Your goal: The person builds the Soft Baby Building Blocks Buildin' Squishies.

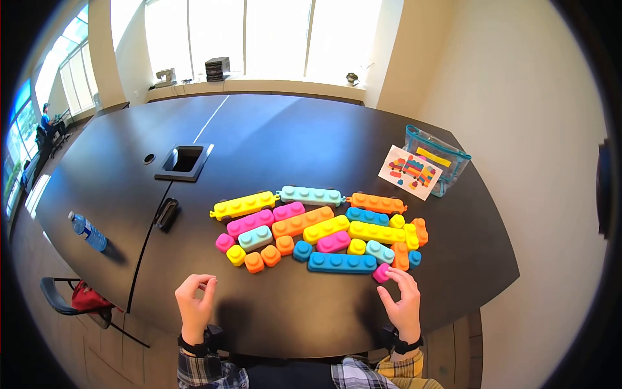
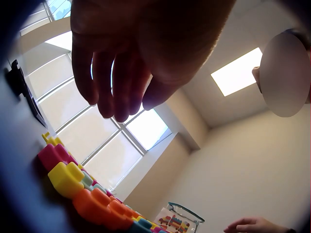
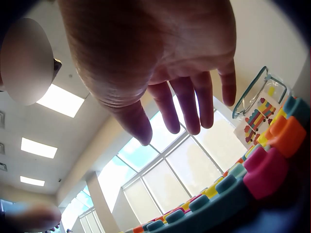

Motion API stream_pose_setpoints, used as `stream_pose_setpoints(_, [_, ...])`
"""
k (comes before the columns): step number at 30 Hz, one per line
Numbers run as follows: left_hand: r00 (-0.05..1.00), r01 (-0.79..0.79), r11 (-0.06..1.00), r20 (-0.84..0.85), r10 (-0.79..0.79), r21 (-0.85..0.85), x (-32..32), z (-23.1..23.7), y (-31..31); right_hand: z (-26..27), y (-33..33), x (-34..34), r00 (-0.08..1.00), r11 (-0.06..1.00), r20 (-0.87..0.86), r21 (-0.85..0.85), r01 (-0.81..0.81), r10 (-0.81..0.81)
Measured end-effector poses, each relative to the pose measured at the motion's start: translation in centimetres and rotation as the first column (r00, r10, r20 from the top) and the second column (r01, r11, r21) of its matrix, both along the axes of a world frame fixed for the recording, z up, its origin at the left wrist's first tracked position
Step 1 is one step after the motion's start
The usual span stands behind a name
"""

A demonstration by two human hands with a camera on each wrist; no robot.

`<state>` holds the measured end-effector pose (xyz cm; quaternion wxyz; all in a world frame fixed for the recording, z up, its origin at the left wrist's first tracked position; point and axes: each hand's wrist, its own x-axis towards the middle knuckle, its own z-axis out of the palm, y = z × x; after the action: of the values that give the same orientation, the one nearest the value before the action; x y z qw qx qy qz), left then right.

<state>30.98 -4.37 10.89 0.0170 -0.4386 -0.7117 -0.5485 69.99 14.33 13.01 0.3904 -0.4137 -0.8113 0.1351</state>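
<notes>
My left hand (image 1: 195, 306) hovers over the table's near side with its fingers loosely bent and nothing in them. The orange cube block (image 1: 254, 262) is among those nearest it. My right hand (image 1: 403, 303) is at the near right of the blocks, fingers spread and slightly bent, holding nothing. Its fingertips overlap a small pink block (image 1: 380, 273) in the head view; in the right wrist view the pink block (image 3: 265, 172) stands apart from them. A long blue block (image 1: 342, 262) lies beside it. Behind the loose blocks stand a yellow wheeled base (image 1: 244, 206), a light-blue one (image 1: 311, 196) and an orange one (image 1: 377, 204).
A picture card (image 1: 409, 172) leans on a clear zip pouch (image 1: 453, 162) at the back right. A water bottle (image 1: 89, 232), a black oblong object (image 1: 167, 214) and a table socket box (image 1: 184, 162) are to the left. A chair (image 1: 71, 301) stands past the left edge.
</notes>
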Motion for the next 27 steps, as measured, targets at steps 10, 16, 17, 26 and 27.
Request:
stream_pose_setpoints(10, [1.000,0.004,0.999,0.020,-0.003,-0.052,0.2,0.3,-0.1,-0.5,0.2,0.0,1.000,1.000,-0.021,-0.014,-0.002,0.002])
stream_pose_setpoints(16, [0.984,0.122,0.990,-0.126,-0.129,-0.064,-4.5,3.1,2.6,0.2,0.2,0.9,0.999,1.000,-0.028,-0.014,0.026,-0.026])
stream_pose_setpoints(17, [0.964,0.166,0.981,-0.192,-0.182,-0.098,-6.3,3.8,3.9,0.4,0.1,1.1,0.999,0.999,-0.028,-0.012,0.035,-0.035])
stream_pose_setpoints(26, [0.852,0.150,0.838,-0.362,-0.379,-0.524,-18.8,-1.2,17.3,0.5,-0.2,1.1,0.996,0.998,-0.079,-0.043,0.040,-0.044])
stream_pose_setpoints(27, [0.852,0.166,0.753,-0.291,-0.435,-0.637,-19.0,-1.6,18.0,0.5,-0.3,1.2,0.996,0.998,-0.075,-0.042,0.043,-0.046])
